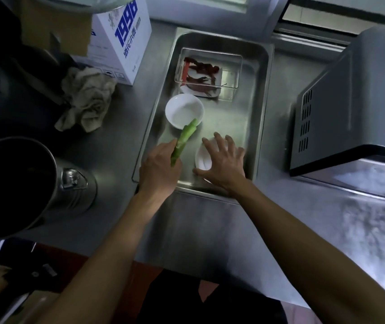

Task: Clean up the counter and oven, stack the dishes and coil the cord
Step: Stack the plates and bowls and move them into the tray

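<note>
Two forearms reach from the lower edge across the steel bench (210,230) into a metal tray (260,127): the left hand (157,170) grips a green vegetable stalk (183,141) whose tip rests on the rim of a round white bowl (183,109), while the right hand (224,160) lies flat, fingers spread, on a second white dish (202,160) nearer the front. The two dishes sit apart, not yet stacked, behind them a clear container of red scraps (202,72). A crumpled cloth (88,99) lies left of the tray, the oven (355,101) stands to the right, and no cord is visible, so most of the task appears to remain.
</note>
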Motion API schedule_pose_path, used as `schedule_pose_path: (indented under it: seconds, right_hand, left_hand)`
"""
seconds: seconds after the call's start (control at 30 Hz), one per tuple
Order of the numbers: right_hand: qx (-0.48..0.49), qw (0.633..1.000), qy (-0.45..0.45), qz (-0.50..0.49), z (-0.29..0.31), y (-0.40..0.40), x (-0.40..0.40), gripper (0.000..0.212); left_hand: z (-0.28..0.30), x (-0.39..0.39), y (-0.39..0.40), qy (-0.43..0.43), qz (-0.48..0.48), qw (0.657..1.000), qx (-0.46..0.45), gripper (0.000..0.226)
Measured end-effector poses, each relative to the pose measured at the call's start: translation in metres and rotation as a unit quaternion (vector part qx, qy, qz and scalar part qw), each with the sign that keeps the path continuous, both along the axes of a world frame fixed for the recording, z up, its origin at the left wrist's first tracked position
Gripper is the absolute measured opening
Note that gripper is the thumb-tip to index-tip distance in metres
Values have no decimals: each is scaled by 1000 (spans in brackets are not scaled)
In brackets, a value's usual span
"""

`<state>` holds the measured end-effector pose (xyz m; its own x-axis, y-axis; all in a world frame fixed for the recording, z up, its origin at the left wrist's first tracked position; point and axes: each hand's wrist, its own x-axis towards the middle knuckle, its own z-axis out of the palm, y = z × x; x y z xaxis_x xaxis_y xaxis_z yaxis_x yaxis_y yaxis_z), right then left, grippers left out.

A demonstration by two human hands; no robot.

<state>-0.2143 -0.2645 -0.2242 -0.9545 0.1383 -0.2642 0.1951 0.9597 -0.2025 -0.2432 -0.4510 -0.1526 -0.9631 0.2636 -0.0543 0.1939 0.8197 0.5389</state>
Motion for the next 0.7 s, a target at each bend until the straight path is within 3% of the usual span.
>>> schedule_pose_path:
  seconds: [0.5, 0.7]
  right_hand:
    - [-10, 999, -44, 0, -16, 0, -9, 97]
    - [-43, 999, 11, -29, 9, 8, 11, 76]
  left_hand:
    - [-29, -12, 5, -18, -24, 999, 13, 17]
    - [-25, -15, 17, -17, -49, 998, 32, 15]
